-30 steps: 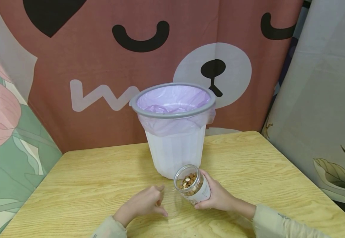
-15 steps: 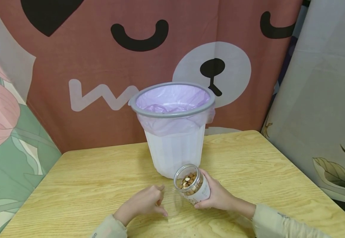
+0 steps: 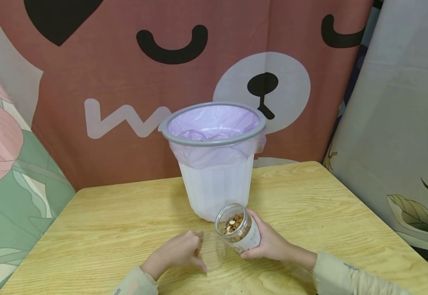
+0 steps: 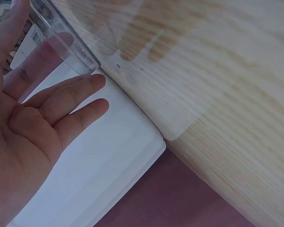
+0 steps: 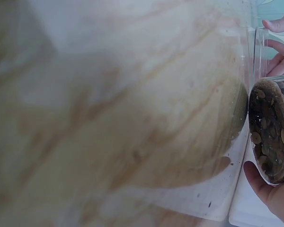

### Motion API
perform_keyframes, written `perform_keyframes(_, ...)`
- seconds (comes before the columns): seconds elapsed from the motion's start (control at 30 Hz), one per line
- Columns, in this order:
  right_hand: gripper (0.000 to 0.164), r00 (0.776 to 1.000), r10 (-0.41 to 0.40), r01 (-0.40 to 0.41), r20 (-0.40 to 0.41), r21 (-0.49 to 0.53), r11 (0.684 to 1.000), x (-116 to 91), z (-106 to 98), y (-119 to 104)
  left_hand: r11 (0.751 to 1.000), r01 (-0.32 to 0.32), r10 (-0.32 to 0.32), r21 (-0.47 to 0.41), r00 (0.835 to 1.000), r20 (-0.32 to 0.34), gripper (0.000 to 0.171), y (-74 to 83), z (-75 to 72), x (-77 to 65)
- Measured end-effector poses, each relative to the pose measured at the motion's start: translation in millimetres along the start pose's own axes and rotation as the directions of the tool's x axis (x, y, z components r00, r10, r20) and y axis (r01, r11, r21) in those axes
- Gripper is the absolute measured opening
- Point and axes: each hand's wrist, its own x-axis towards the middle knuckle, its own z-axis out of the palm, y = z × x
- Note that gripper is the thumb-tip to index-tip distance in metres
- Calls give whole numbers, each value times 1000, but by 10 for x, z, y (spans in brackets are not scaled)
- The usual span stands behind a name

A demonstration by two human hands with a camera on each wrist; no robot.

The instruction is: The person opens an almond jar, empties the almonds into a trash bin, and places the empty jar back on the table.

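Note:
My right hand (image 3: 269,243) grips a clear jar (image 3: 248,237) with a white label around its lower part, tilted with its open mouth toward the left. Brown almonds (image 3: 234,224), one showing a pale cut face, fill much of it. Through the jar's clear bottom (image 5: 267,132) nuts show in the right wrist view. My left hand (image 3: 180,250) pinches a clear round lid (image 3: 214,250) between thumb and forefinger, close beside the jar's mouth. The left wrist view shows the lid's rim (image 4: 68,45) near the fingers, the other fingers loosely bent.
Behind the jar stands a white waste bin (image 3: 217,184) with a grey rim and a lilac bag liner (image 3: 214,119). The wooden table (image 3: 125,213) ends at a bear-print curtain (image 3: 125,155) at the back. A grey curtain (image 3: 394,123) hangs on the right.
The clear lid in my left hand has turned slightly, so its round face shows more plainly beside the jar. The right hand and jar hold nearly still.

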Motion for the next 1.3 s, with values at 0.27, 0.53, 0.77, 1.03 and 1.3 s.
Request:
perform_keyframes(0.27, 102, 1000, 2, -2, 4, -6, 1000, -26, 11, 293, 998, 22, -23, 61, 999, 22, 33, 4, 8, -9)
perform_keyframes(0.53, 102, 1000, -6, 6, 3, -9, 1000, -35, 9, 343, 996, 25, -28, 89, 999, 32, 31, 5, 21, -13)
perform_keyframes(0.77, 103, 1000, -12, 12, 9, 0, 1000, -32, 11, 350, 994, -11, 8, 110, 1000, 29, 32, -4, 16, -12)
perform_keyframes(1.03, 103, 1000, -10, 10, 10, -1, 1000, -30, 13, 339, 985, -28, 24, 172, 999, 23, 52, 1, 16, -15)
perform_keyframes(1.3, 97, 1000, -18, 18, 4, -11, 1000, -6, 6, 84, 993, -9, 10, 121, 1000, -8, 62, -1, 1, -28)
